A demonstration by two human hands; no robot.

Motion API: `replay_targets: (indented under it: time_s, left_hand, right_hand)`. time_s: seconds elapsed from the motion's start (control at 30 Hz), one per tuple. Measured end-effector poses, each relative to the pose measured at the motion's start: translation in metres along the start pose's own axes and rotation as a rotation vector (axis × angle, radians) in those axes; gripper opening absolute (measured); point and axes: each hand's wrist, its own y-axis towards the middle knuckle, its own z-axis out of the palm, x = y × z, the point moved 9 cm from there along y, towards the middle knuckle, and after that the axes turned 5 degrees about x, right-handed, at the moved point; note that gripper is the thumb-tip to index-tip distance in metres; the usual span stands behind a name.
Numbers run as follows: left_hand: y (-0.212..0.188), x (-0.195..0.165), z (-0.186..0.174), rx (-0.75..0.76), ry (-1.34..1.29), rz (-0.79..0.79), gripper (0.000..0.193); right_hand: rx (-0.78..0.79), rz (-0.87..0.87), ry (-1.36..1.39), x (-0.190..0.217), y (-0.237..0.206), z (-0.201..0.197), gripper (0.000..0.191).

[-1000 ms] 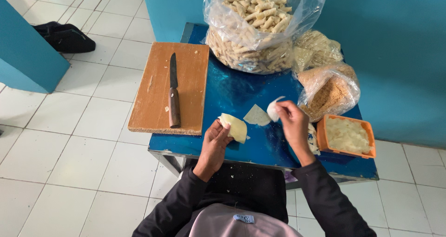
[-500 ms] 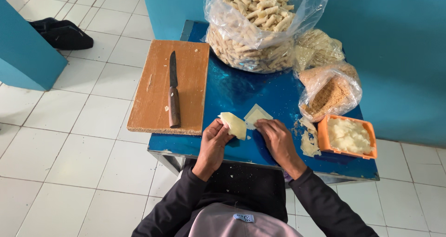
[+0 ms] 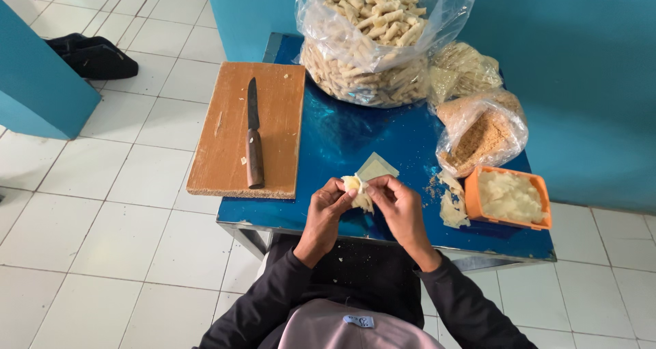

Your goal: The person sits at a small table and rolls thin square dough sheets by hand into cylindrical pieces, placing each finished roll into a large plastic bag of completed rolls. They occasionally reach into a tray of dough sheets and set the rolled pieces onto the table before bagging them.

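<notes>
Pinched between the fingertips of the left hand (image 3: 326, 211) and right hand (image 3: 402, 209) above the table (image 3: 342, 140) edge, the wrapper (image 3: 357, 190) could be torn or its filling spilled if squeezed unevenly, beside a spare sheet (image 3: 378, 166).

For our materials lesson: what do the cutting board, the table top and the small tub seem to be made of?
Cutting board: unfinished wood, matte brown, worn. Table top: probably painted or coated metal, glossy blue with reflections. Tub: likely plastic, smooth orange.

bright even daylight, glare on blue table (image 3: 355, 133), sharp focus, slight wide-angle distortion.
</notes>
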Motion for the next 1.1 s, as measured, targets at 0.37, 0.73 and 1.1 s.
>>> replay_targets:
  time_s: [0.37,0.73,1.1]
  left_hand:
    - [0.001,0.0,0.005,-0.038,0.066,-0.053,0.013]
    - [-0.004,-0.016,0.011,-0.032,0.462,0.041,0.021]
    - [-0.004,0.003,-0.024,-0.045,-0.254,-0.139,0.03]
  right_hand:
    - [0.119,0.116,0.514,-0.014,-0.004,0.016,0.042]
    - [-0.087,0.119,-0.245,-0.017,-0.009,-0.005,0.017]
    - [-0.038,0.426,0.833,-0.106,0.004,-0.036,0.015]
